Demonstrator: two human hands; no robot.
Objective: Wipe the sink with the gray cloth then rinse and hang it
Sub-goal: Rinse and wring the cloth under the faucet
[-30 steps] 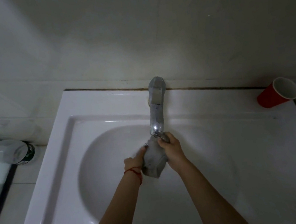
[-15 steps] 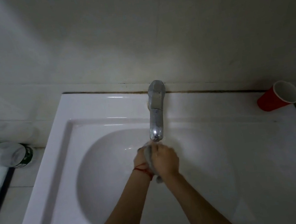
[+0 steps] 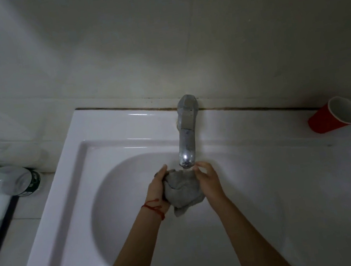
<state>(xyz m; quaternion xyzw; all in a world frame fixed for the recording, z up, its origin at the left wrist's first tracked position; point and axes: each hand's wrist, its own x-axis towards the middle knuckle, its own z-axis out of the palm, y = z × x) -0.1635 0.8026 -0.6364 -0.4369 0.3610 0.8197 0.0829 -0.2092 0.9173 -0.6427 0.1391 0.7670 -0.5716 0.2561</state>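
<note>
Half a second ago both hands were clamped together over the cloth (image 3: 183,190); now they've parted, left hand (image 3: 157,188) gripping it, right hand (image 3: 208,181) loosely cupping its side, under the tap (image 3: 187,153) mid-sink (image 3: 74,168): rinsing underway

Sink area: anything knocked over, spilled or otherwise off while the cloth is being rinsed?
The red cup looks tipped on its side at the sink's back right corner, its mouth open to the right. A dark stained line runs along the joint with the wall. No spill is visible.
</note>
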